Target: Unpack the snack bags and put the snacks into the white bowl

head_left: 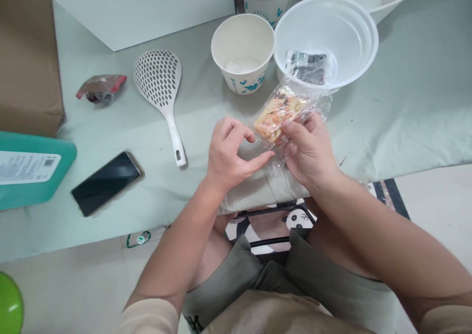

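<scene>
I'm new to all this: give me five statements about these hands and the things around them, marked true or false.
1. The right hand holds a clear packet. True.
2. The phone lies in the white bowl. False: the phone lies on the cloth, left of the slotted ladle.
3. The slotted ladle lies on the cloth. True.
4. The left hand is gripping a paper cup. False: the left hand is beside the clear packet, thumb and index finger apart.
5. The paper cup nearest the hands has blue print outside. True.
</scene>
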Available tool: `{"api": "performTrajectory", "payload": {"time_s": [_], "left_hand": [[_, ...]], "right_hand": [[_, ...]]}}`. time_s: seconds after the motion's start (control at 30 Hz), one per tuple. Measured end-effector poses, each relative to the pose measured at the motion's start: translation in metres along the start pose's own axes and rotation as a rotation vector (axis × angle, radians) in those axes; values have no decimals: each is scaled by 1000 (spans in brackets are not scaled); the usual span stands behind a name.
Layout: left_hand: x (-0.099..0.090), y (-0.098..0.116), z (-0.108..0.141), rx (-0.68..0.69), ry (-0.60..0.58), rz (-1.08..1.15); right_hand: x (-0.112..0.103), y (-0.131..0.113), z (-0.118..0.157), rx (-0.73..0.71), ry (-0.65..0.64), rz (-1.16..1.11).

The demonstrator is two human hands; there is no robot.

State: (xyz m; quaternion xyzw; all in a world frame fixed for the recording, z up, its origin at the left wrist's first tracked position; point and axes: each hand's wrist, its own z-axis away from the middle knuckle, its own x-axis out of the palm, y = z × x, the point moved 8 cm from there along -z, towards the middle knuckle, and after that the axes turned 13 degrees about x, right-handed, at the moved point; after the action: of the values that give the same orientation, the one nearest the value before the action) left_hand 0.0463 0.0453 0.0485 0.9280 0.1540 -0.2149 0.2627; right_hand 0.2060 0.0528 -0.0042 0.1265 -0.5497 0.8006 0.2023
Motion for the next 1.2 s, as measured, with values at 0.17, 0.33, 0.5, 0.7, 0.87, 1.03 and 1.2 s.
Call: {"api": "performTrajectory", "payload": {"time_s": [0.17, 0.33, 0.5, 0.7, 0.87, 1.03, 1.2], "left_hand": [[5, 4, 2, 6, -62, -100], [9, 1, 3, -82, -93, -106], [12, -3, 1, -169, -95, -21], [3, -5, -2, -244, 2, 89], [-3, -9, -3, -267, 51, 146], [-6, -22, 1, -358, 67, 255], [-5, -34, 7, -537, 39, 393]], "right_hand": [[-2, 0, 0, 20, 26, 6], [2, 3, 2, 85, 24, -18], [0, 4, 4, 146, 43, -36], [-1, 3, 3, 150, 63, -7], [-3, 5, 3, 157, 102, 39], [-1, 2, 5, 126, 96, 233], [1, 4, 6, 107, 72, 231]]}}
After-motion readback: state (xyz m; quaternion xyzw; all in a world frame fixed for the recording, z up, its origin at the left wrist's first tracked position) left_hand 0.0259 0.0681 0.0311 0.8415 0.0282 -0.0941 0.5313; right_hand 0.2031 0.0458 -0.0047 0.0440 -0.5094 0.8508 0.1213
